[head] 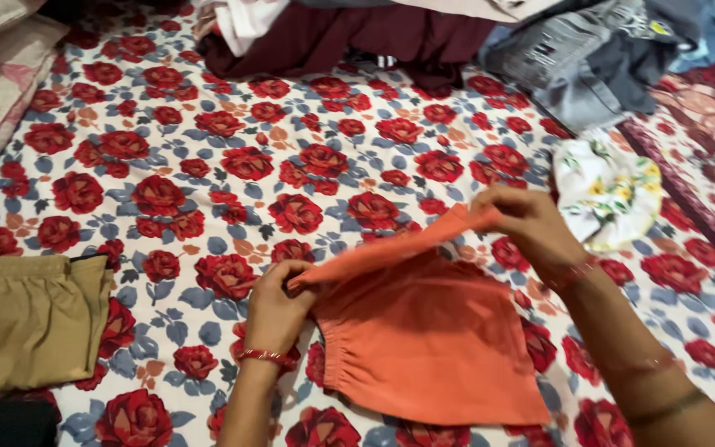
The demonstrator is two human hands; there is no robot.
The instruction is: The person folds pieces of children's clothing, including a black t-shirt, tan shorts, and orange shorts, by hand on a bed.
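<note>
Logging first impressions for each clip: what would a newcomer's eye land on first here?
Most striking is the orange garment low in the centre, its top edge lifted and pinched between the left hand and the right hand. It lies on a bedsheet covered in bold red roses. A folded khaki garment sits at the left edge, and a heap of dark clothes lies along the top.
</note>
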